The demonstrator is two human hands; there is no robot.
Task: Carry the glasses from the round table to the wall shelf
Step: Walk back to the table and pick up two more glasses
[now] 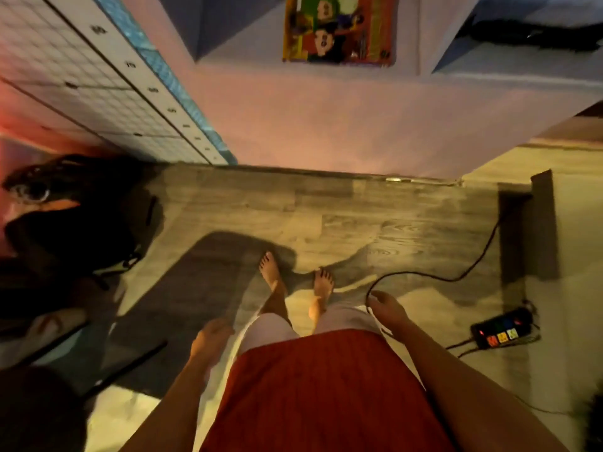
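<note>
Left hand (212, 334) and right hand (388, 308) both dangle empty, fingers loosely curled, with a black power strip with coloured switches (502, 327) on the floor off right. No glasses or round table in shot. They're probably light, slick and breakable, so I'd grip mid-body, not the rim.

Nothing can be read: marks on the wall poster (339, 29) and white strip (153, 89) are too blurred.

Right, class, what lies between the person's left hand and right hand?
Head view: between the left hand and the right hand lie the person's legs in white trousers.
</note>
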